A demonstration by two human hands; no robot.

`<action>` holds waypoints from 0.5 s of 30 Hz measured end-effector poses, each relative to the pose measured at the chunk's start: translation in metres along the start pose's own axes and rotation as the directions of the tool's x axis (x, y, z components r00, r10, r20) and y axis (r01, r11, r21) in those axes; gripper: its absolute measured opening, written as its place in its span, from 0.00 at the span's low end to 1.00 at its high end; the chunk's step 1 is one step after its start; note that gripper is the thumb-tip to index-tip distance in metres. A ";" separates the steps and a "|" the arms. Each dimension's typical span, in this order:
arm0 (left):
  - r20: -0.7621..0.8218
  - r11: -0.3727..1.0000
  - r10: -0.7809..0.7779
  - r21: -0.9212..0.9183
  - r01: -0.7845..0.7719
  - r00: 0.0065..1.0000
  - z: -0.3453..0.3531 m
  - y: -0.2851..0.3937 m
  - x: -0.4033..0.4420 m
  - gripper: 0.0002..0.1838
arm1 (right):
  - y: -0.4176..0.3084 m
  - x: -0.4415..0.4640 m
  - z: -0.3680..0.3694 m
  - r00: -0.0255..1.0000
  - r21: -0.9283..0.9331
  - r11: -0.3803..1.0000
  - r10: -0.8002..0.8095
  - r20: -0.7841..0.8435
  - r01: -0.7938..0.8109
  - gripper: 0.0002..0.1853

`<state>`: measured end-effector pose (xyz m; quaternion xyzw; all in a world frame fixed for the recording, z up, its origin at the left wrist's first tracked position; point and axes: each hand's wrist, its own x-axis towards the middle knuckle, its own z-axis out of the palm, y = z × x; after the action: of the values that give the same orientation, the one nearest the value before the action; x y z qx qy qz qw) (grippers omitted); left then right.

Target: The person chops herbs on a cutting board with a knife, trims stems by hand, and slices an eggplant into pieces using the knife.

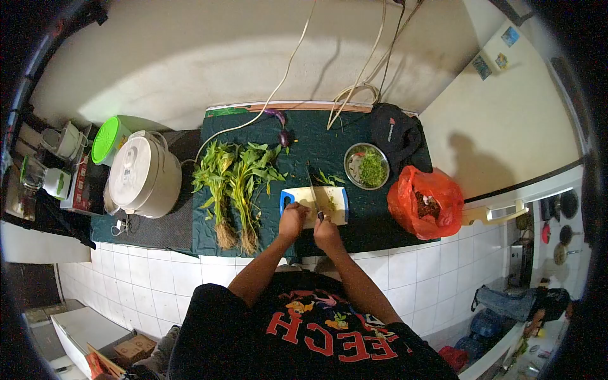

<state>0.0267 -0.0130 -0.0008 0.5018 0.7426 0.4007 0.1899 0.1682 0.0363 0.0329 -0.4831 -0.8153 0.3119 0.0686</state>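
Note:
My right hand (327,233) is closed round the dark handle of a knife (313,190), whose blade points away from me over the cutting board (341,214). On the left part of the board, my left hand (293,219) has its fingers drawn together; what they hold, if anything, is too small to tell. Chopped green bits (331,202) lie on the board right of the blade, and loose leaves (328,179) lie just beyond its far edge. A metal bowl (367,166) of cut greens stands to the upper right.
Two bunches of leafy greens with roots (240,183) lie left of the board. Behind them is an eggplant (284,137). A red plastic bag (425,202) and a black cloth item (396,134) are on the right. A rice cooker (142,174) stands far left.

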 end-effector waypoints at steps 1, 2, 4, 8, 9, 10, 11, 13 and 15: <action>0.001 0.999 -0.036 0.027 0.036 0.999 -0.002 0.002 0.002 0.10 | -0.002 0.001 -0.002 1.000 -0.029 1.000 0.010 -0.006 -0.010 0.19; 0.001 0.999 -0.035 0.026 0.035 0.999 -0.003 0.005 0.003 0.10 | -0.004 0.000 -0.004 1.000 -0.059 0.998 0.020 -0.012 -0.021 0.19; -0.011 0.995 -0.082 0.055 0.083 0.997 -0.004 0.008 0.005 0.09 | -0.004 -0.011 0.009 0.997 -0.028 0.997 0.077 -0.011 -0.078 0.19; -0.019 0.986 -0.163 0.038 0.163 0.987 -0.007 0.016 0.010 0.08 | -0.011 -0.020 0.003 0.990 0.032 0.990 0.136 -0.024 -0.135 0.18; 0.002 0.980 -0.196 0.045 0.195 0.981 -0.007 0.015 0.011 0.08 | -0.008 -0.015 0.004 0.990 0.032 0.990 0.137 -0.025 -0.136 0.18; 0.023 0.972 -0.229 0.053 0.227 0.973 -0.006 0.015 0.012 0.08 | -0.006 -0.008 0.003 1.000 -0.046 0.999 0.011 -0.027 -0.012 0.19; 0.023 0.972 -0.229 0.052 0.228 0.973 -0.006 0.015 0.013 0.08 | -0.004 -0.003 0.004 0.993 -0.122 0.986 -0.116 -0.018 0.113 0.19; 0.005 0.956 -0.285 0.066 0.284 0.958 -0.006 0.013 0.013 0.08 | -0.006 -0.003 0.005 1.000 -0.044 0.999 -0.020 -0.002 0.020 0.19; 0.004 0.965 -0.250 0.077 0.249 0.968 -0.006 0.010 0.012 0.08 | -0.006 -0.007 0.010 0.997 0.031 0.997 0.075 0.023 -0.076 0.19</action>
<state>0.0234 -0.0025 0.0116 0.4140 0.8133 0.3416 0.2247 0.1630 0.0243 0.0301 -0.5089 -0.7921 0.3325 0.0554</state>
